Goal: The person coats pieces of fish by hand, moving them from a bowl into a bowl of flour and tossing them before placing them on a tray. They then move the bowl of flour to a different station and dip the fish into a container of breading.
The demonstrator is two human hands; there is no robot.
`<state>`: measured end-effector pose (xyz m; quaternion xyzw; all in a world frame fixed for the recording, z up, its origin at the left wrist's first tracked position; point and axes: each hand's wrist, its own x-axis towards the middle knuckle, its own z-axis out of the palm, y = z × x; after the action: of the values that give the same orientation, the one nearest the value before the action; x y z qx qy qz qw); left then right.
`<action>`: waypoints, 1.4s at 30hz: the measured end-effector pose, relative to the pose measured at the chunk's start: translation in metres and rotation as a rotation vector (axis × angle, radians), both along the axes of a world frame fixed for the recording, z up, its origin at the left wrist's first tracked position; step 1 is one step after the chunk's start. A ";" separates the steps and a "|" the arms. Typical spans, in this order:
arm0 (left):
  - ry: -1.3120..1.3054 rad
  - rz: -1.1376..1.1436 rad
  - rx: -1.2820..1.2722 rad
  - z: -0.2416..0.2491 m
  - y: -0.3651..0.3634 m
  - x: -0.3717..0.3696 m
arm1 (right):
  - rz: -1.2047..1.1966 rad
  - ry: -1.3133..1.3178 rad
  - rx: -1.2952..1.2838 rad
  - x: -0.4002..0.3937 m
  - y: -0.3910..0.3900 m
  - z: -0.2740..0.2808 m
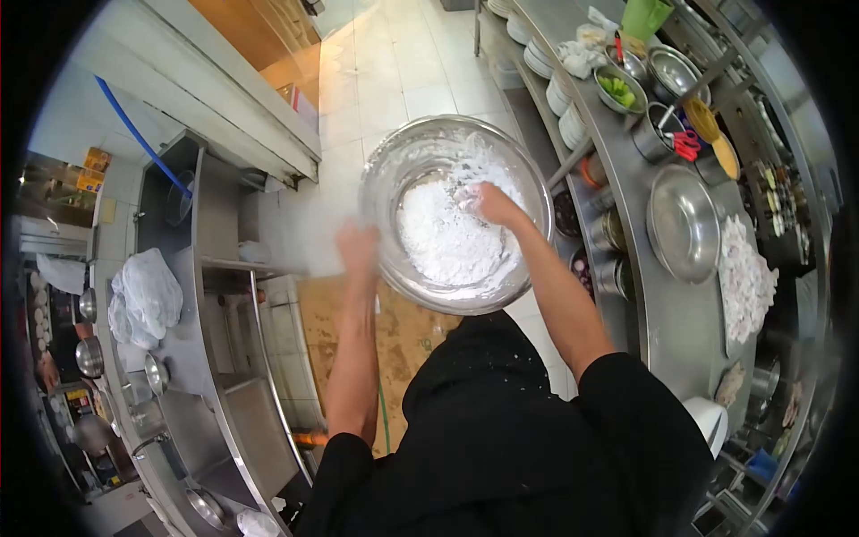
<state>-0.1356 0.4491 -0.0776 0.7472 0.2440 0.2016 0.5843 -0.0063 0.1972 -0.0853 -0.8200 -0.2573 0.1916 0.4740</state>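
Observation:
A large round steel bowl (380,259) is in front of me, with white powder (447,234) heaped inside. My right hand (488,202) is inside the bowl at its right part, touching the powder, its fingers curled and partly covered with white; what they hold is hidden. At the bowl's left rim is my left hand (358,246), blurred by motion, its fingers smeared. Whether it grips the rim I cannot make out.
On the right, a steel counter (667,322) holds an empty steel bowl (684,224), a tray of white-coated pieces (745,279) and a bowl of green pieces (619,90). A sink (215,438) and plastic bags (146,297) are at left. Stacked plates (571,125) sit under the counter.

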 end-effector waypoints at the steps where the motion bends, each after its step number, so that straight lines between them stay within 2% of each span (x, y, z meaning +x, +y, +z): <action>1: 0.047 0.018 0.002 0.008 -0.012 0.015 | 0.003 -0.002 0.010 0.013 0.006 -0.020; 3: 0.093 0.037 0.019 0.013 -0.027 0.051 | -0.052 0.061 -0.079 0.043 0.011 -0.052; 5: -0.035 -0.003 0.259 0.015 -0.034 0.090 | -0.088 0.046 -0.106 0.065 0.004 -0.048; 7: -0.085 -0.053 0.481 0.029 -0.007 0.088 | -0.130 0.046 -0.100 0.079 -0.009 -0.029; 9: 0.157 -0.029 -0.064 0.041 0.027 0.073 | -0.101 -0.001 -0.085 0.092 -0.007 -0.008; 11: 0.322 0.016 -0.476 0.038 0.046 0.059 | -0.020 -0.067 -0.023 0.105 0.009 -0.022; 14: 0.393 0.124 -0.372 -0.062 0.074 0.044 | 0.103 -0.016 -0.122 0.130 0.040 -0.025; 15: 0.401 0.134 -0.374 -0.068 0.073 0.051 | 0.131 -0.023 -0.132 0.139 0.049 -0.030; 17: 0.341 0.307 -0.309 -0.077 0.067 0.071 | 0.192 -0.066 -0.175 0.164 0.065 -0.030; 20: 0.327 0.333 -0.179 -0.068 0.095 0.071 | 0.280 -0.130 -0.170 0.191 0.083 -0.009; 21: 0.213 0.364 -0.365 -0.014 0.083 0.078 | 0.296 -0.162 -0.125 0.205 0.088 0.008; 22: 0.202 0.380 -0.371 0.012 0.080 0.094 | 0.313 -0.172 -0.127 0.219 0.097 0.026; 23: 0.108 0.395 -0.502 0.029 0.080 0.111 | 0.333 -0.222 -0.105 0.230 0.108 0.042; 24: 0.024 0.418 -0.635 0.032 0.077 0.121 | 0.359 -0.259 -0.086 0.235 0.119 0.049; 27: 0.259 0.516 -0.312 -0.047 0.088 0.187 | 0.366 -0.219 -0.067 0.284 0.165 0.053; 28: 0.136 0.530 -0.448 -0.022 0.079 0.217 | 0.376 -0.235 -0.078 0.304 0.173 0.057; 29: 0.119 0.529 -0.465 -0.002 0.089 0.230 | 0.352 -0.276 -0.009 0.326 0.177 0.061; 31: -0.106 0.407 -0.694 0.028 0.127 0.248 | 0.342 -0.331 0.045 0.378 0.186 0.064; 32: -0.099 0.396 -0.692 0.013 0.142 0.264 | 0.319 -0.358 0.114 0.397 0.196 0.070; 34: -0.144 0.484 -0.606 -0.035 0.159 0.299 | 0.275 -0.303 0.095 0.438 0.229 0.080; 36: -0.132 0.415 -0.535 -0.007 0.163 0.356 | 0.067 -0.337 0.115 0.484 0.267 0.080; 37: -0.127 0.367 -0.518 0.001 0.170 0.378 | -0.021 -0.350 -0.147 0.519 0.281 0.063; 38: -0.121 0.324 -0.507 0.017 0.171 0.400 | -0.020 -0.363 -0.155 0.532 0.289 0.059; 39: -0.129 0.283 -0.556 0.035 0.179 0.416 | -0.154 -0.485 -0.194 0.537 0.297 0.051; 40: -0.124 0.276 -0.556 0.033 0.186 0.428 | -0.295 -0.600 -0.229 0.536 0.300 0.040; 42: -0.222 0.274 -0.562 0.020 0.208 0.475 | 0.125 -0.693 -0.261 0.555 0.307 -0.011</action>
<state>0.3391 0.6568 -0.0578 0.4906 0.3230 0.2834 0.7581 0.5482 0.5039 -0.0963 -0.8724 -0.4254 -0.0377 0.2378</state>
